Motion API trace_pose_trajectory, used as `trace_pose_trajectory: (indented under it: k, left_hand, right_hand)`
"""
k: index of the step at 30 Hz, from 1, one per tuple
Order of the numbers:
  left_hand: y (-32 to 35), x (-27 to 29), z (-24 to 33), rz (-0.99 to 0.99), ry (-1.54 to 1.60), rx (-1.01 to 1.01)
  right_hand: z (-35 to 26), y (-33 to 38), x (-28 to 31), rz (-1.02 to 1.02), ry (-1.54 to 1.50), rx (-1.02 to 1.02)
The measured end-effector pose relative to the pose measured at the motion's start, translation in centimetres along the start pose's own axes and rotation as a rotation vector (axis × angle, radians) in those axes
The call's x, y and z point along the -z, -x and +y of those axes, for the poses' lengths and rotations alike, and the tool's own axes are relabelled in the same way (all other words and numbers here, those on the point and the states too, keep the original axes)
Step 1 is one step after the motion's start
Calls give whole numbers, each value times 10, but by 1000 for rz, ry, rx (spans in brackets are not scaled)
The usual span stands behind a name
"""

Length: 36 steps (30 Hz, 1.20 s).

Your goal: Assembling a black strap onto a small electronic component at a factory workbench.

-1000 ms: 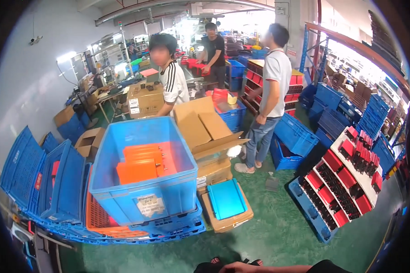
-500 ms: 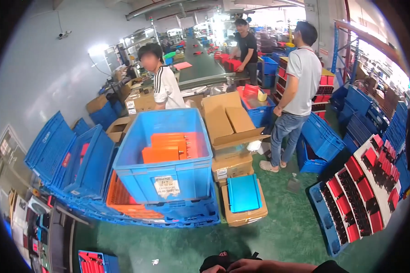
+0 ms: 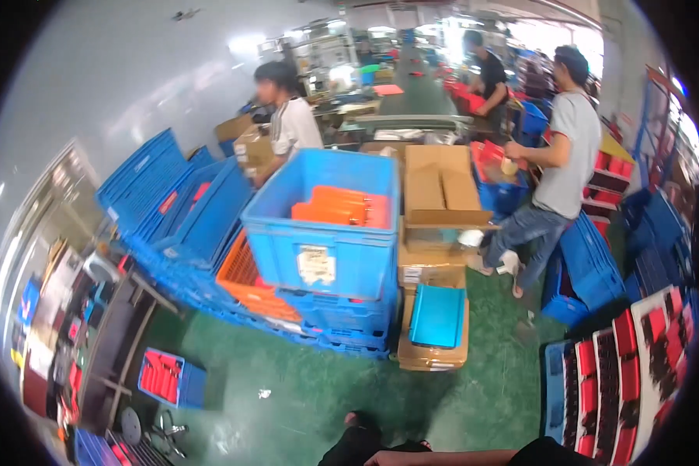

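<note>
Sleeve [image 3: 547,453], forearm [image 3: 458,459] and right hand [image 3: 386,460] lie along the lower edge of the view, which cuts the hand off. Whether its fingers [image 3: 376,461] are wide, narrow or around something cannot be told; the left hand is out of view, so its fingers cannot be judged either. The turquoise tray [image 3: 437,317] lies ahead of the right hand, well apart from it, on a carton [image 3: 433,359] on the green floor [image 3: 303,404]. Just behind are a second carton [image 3: 450,276] and an open carton [image 3: 426,182].

Left of the tray, a blue bin [image 3: 357,264] with a pale label holds orange parts [image 3: 326,208]. An orange crate [image 3: 241,268] sits beside and below it, and blue crates [image 3: 213,206] stand farther left. At lower left, a small bin [image 3: 193,384] on the floor holds red parts [image 3: 161,376]. At right, a rack [image 3: 627,349] carries rows of red and black parts.

Beyond the blue bin is a worker in white [image 3: 299,124], blurred. A worker in grey [image 3: 573,155] reaches over a tub [image 3: 499,199] of red pieces. A worker in black [image 3: 491,81] stands by the long worktop [image 3: 423,89].
</note>
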<state>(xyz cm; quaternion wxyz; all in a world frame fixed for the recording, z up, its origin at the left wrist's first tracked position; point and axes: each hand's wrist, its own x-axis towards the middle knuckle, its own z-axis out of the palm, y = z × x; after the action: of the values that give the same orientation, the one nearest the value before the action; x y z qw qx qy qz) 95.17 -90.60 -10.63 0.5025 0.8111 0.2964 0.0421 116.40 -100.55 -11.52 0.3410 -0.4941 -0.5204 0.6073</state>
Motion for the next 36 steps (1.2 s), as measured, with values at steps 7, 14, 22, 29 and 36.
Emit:
trace_pose_trajectory:
  k: [7,14,22,29,36]
  left_hand:
    - [8,18,-31,10,95,97]
    - [17,84,-67,75,546,208]
    - [20,158,-116,180,559,460]
    - [1,167,-150,618,778,393]
    - [-71,238,-153,867,1075,462]
  right_hand:
    - [-11,-52,0,-121,117,-91]
    - [-40,-169,-5,-370,201,-103]
    - [-43,-304,-29,-608,295,-129]
    - [-74,-402,-13,-1054,145,-136]
    - [-110,-538,23,-1216,197,-252]
